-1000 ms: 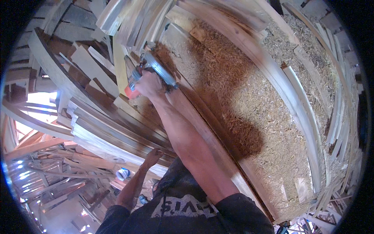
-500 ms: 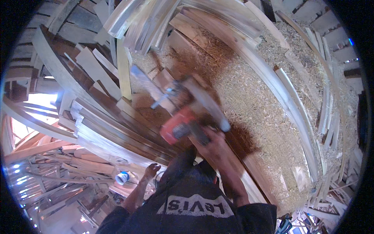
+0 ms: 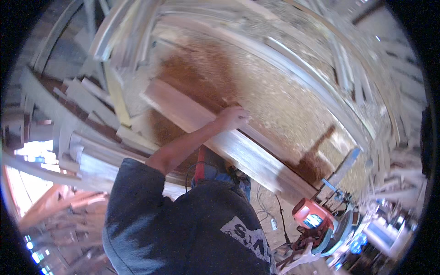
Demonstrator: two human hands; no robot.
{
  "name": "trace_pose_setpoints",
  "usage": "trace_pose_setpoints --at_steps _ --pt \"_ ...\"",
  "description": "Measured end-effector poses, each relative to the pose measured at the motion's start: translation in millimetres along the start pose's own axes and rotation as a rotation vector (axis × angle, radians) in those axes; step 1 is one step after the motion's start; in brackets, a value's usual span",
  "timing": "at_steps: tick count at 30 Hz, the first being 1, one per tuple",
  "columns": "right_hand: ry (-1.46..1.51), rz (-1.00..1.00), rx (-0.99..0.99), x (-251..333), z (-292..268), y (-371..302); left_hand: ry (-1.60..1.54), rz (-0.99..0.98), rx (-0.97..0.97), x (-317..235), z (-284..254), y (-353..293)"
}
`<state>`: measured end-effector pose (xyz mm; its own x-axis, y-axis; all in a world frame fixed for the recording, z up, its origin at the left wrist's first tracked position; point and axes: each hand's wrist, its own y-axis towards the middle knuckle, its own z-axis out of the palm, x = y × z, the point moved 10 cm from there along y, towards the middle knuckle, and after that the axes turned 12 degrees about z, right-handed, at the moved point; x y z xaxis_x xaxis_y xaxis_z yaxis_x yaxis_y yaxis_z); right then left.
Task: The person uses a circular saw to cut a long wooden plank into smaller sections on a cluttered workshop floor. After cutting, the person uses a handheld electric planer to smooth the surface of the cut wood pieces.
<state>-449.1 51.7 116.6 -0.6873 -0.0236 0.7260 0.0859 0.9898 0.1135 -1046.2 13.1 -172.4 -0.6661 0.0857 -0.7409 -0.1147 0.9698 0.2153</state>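
Observation:
A long wooden plank [image 3: 247,153] runs diagonally in front of me, with a dark narrow gap along its far side. My left hand [image 3: 233,118] is closed at the plank's far edge, its fingers curled over the side and partly hidden. A circular saw [image 3: 315,214] with a red motor housing and a metal base is at the lower right, off the plank's near end. My right hand [image 3: 310,251] grips its handle; the fingers are partly blurred. Beyond the gap, a narrower strip of wood [image 3: 275,145] lies alongside the plank.
Dark reddish sawdust [image 3: 201,62] lies beyond the plank, over pale wood shavings [image 3: 270,98]. Long boards [image 3: 316,98] curve along the far side, and stacked lumber [image 3: 98,162] stands at the left. A cord [image 3: 280,215] hangs near the saw.
The circular saw has moved from above the plank to the lower right in my right hand. My left hand has come from the lower left onto the plank. The view has shifted.

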Motion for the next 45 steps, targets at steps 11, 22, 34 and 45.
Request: trace_pose_setpoints --at_steps 11,22,34,45 --pt "0.646 1.017 -0.778 -161 -32 -153 0.238 0.229 0.559 -9 143 112" --pt "0.742 1.371 -0.933 -184 27 -209 0.862 0.588 0.076 -141 -45 503" --pt "0.860 1.274 -1.171 -226 62 -308 0.181 0.948 0.657 -223 378 377" --pt "0.557 1.221 -1.543 -184 68 -293 -0.666 0.090 1.220 -169 539 209"
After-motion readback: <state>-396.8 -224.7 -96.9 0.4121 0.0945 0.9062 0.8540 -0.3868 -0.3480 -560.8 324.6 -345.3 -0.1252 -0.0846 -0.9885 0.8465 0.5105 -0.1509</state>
